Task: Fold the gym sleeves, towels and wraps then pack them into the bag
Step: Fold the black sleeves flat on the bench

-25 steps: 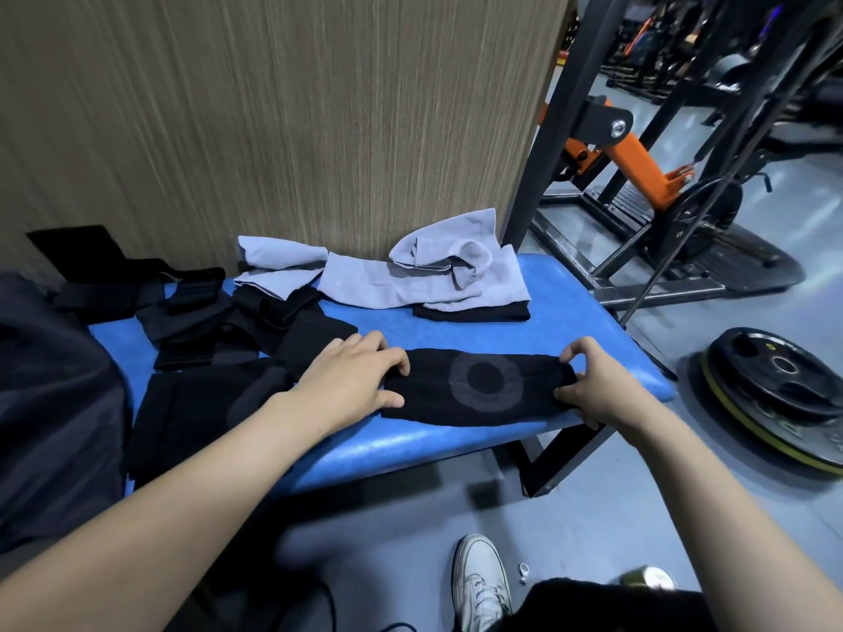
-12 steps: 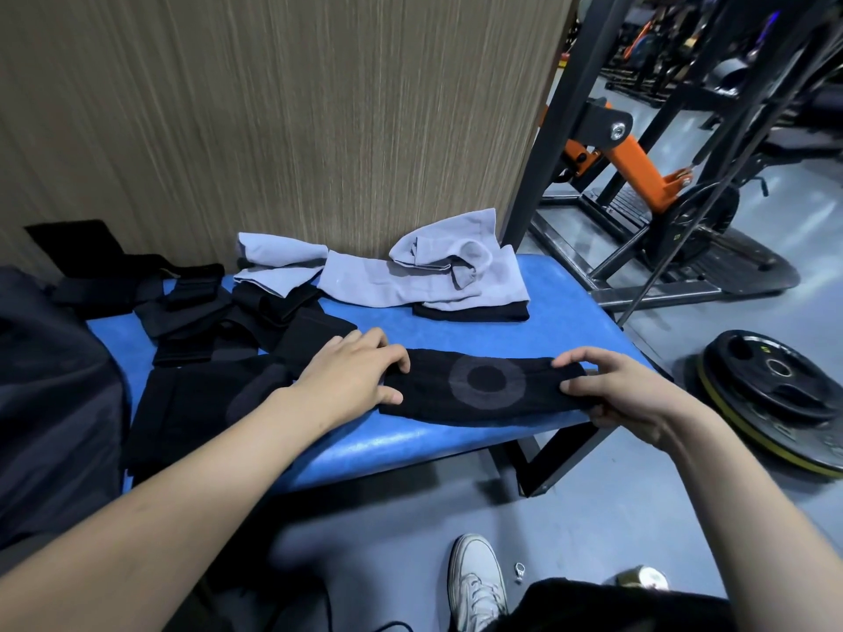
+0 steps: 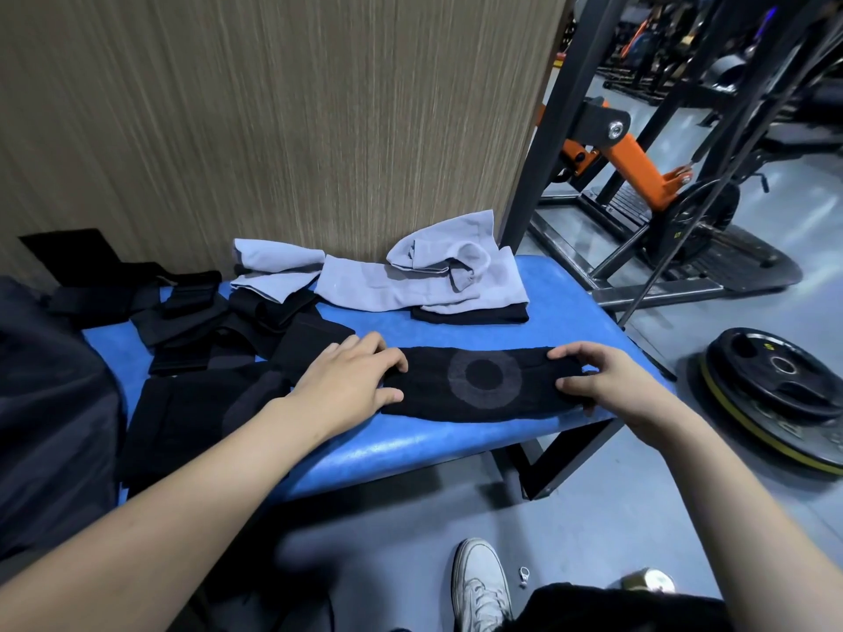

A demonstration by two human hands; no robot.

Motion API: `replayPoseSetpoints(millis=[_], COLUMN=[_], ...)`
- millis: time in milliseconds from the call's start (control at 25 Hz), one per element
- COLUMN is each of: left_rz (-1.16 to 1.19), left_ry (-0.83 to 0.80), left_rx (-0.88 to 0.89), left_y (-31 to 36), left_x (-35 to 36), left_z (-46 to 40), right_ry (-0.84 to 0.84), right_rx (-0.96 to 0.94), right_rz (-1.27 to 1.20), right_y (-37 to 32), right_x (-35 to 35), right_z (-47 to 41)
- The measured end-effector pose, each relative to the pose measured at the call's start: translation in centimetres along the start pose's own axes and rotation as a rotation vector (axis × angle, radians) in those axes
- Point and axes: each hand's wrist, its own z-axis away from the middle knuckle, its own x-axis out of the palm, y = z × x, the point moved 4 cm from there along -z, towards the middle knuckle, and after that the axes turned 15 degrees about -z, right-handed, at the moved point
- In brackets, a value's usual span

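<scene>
Hands: left (image 3: 351, 380) flat on knit sleeve (image 3: 479, 386), right (image 3: 597, 380) pinching its end.

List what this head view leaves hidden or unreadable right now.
- Left end of black sleeve: covered by left hand.
- Bag: cut off by the left frame edge; its opening is out of view.
- Black item under grey towels: only an edge shows.
- Weight plate marking: too small.

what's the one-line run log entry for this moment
stage: folding | item: black knee sleeve flat on blue bench | left hand presses left end | right hand pinches right end | bag: not packed yet
</scene>
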Motion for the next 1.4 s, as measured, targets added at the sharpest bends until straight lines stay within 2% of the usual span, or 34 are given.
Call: replayPoseSetpoints(millis=[200,400,640,920,1040,1160,1400], left_rz=[0.007,0.010,0.016,0.018,0.010,0.006,0.013], left_ry=[-0.005,-0.007,-0.016,-0.017,-0.015,-0.012,-0.014], left_rx=[0.003,0.004,0.001,0.007,0.007,0.007,0.007], left_y=[0.0,-0.1,-0.2,-0.2,-0.2,-0.2,-0.3], left_x=[0.0,0.0,0.1,0.0,0.0,0.0,0.1], left_z=[-0.1,-0.1,-0.2,-0.1,-0.1,-0.1,-0.2], right_ry=[0.035,-0.072,-0.074,-0.120,-0.090,0.012,0.060], right_rx=[0.012,0.076,0.069,0.171,0.154,0.077,-0.016], right_rz=[-0.056,-0.098,-0.082,-0.292,-0.207,-0.050,0.028], right_y=[0.3,0.6,1.0,1.2,1.1,1.0,0.4], right_x=[-0.1,0.1,-0.7,-0.2,-0.3,-0.7,-0.5], right_z=[-0.4,-0.4,-0.7,-0.6,-0.6,-0.7,-0.8])
